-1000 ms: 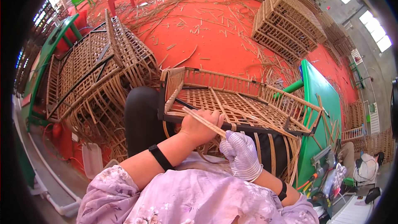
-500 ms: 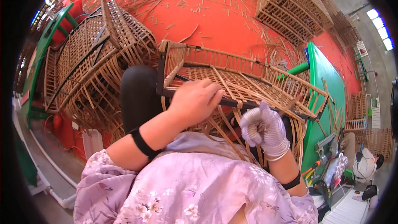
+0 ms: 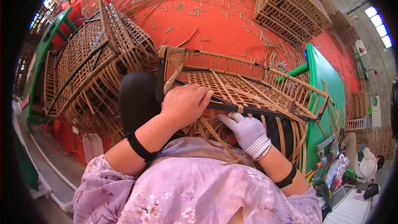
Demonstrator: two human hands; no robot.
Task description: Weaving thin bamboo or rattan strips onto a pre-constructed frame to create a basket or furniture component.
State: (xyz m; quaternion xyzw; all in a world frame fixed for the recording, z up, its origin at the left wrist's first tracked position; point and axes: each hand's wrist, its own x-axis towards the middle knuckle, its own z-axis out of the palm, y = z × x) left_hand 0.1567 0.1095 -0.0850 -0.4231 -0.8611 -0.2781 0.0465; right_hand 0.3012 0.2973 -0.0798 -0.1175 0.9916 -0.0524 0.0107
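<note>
Left hand (image 3: 186, 105) curled round the black near rim (image 3: 265, 111) of a wicker basket (image 3: 244, 89) at the worker's knees (image 3: 139, 95); gloved right hand (image 3: 228, 122) loosely bent, its hold unclear. Drawing strips (image 3: 216, 134) snug against a steadied rim should suit.

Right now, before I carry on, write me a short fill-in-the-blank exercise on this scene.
1. The gloved hand is the person's ____ one.
2. The near bar of the wicker basket, with the bare hand over it, is coloured ____.
3. The table at the basket's right end is ____.
4. The floor beyond the basket is ____.

Missing words: right; black; green; red.
</note>
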